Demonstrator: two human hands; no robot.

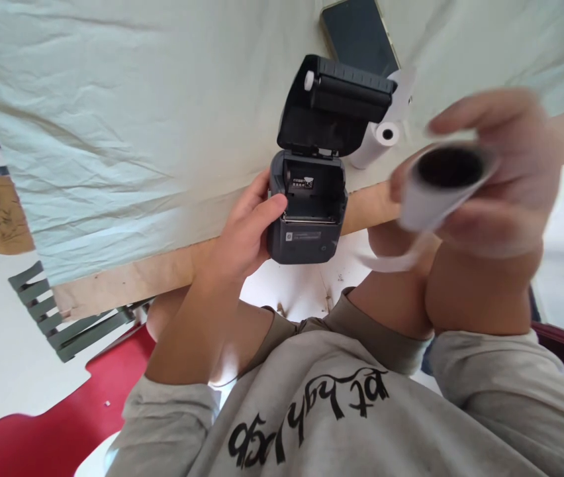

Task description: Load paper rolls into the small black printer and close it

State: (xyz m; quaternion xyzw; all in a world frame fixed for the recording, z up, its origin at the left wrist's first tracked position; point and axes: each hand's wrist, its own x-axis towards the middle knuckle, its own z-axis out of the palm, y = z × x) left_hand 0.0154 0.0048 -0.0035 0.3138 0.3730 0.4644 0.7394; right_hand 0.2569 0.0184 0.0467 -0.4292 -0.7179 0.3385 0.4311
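My left hand (249,228) grips a dark grey portable receipt printer (306,242) by its left side, thumb over the rim. The printer's lid (329,112) is swung up, showing a roller on its underside and a bare paper bay with a small label inside. To the right of the printer, my right hand (510,179), smeared by motion, is closed around a white paper roll (428,199) with a dark hollow core. A loose strip of paper (391,263) trails from the roll toward the printer. The roll is apart from the printer.
Behind the printer lies another white paper roll (374,146) on the cloth-covered table (128,119). A dark smartphone (359,36) rests farther back. The table's wooden edge (128,278) runs in front of me. Red seating (63,424) and a green slatted stool (58,311) stand at left.
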